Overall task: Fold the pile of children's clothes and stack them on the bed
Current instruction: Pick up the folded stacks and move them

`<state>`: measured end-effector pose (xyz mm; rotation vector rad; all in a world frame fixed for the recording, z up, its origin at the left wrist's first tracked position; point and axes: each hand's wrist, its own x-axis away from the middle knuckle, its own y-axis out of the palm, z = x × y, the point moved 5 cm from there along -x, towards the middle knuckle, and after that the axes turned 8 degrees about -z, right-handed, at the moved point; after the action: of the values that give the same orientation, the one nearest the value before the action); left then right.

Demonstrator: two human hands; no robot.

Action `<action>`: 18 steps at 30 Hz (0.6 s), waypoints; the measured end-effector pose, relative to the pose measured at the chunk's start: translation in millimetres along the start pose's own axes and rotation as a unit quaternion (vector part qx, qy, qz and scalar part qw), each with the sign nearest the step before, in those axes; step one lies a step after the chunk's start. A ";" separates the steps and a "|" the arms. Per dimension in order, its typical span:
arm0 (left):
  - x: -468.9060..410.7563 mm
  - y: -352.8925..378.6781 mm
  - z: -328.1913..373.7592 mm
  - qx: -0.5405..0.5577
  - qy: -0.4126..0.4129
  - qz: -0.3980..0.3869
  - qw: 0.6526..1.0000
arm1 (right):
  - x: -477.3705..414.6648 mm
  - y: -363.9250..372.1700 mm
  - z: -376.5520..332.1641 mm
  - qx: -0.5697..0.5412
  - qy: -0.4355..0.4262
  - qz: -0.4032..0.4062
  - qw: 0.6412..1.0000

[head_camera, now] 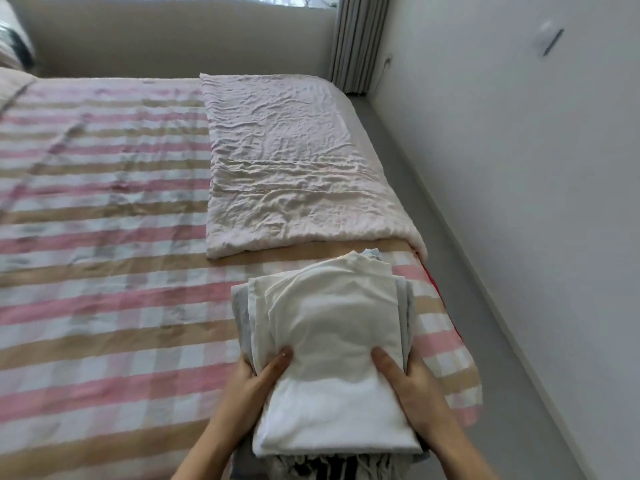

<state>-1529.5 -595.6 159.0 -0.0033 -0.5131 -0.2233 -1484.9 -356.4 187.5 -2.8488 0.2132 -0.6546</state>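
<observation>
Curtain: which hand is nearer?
Right. The right hand grips the side of the clothes stack facing the curtain; the left hand grips the opposite side, farther away. The curtain hangs past the far right corner of the bed.

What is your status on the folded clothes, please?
Left hand and right hand grip the clothes stack. Stack at near corner of bed. Folded blanket beyond, apart.

The bare left hand (251, 377) and bare right hand (412, 393) join slim bare forearms (207, 441), uncovered down to the lower edge (the whole visible length). The left thumbnail (284, 355) looks short and rounded.
</observation>
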 end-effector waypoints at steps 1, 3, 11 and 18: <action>-2.0 -0.9 -2.0 0.007 -0.004 0.019 1.000 | -9.9 1.9 0.1 0.005 -0.004 -0.017 1.000; -10.6 -8.5 -5.0 0.009 -0.008 0.058 0.998 | -33.3 9.7 0.9 0.011 -0.008 -0.045 0.999; -82.0 -64.0 -11.6 -0.013 -0.024 0.115 0.993 | -130.9 70.2 14.6 0.002 0.003 -0.100 0.995; -190.8 -105.4 -59.6 -0.027 -0.049 0.109 0.993 | -233.9 118.7 58.0 0.030 0.009 -0.106 0.994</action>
<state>-1684.6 -661.8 8.6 -0.1219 -0.5993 -0.0238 -1678.5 -417.7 11.6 -2.8324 -0.1068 -0.7137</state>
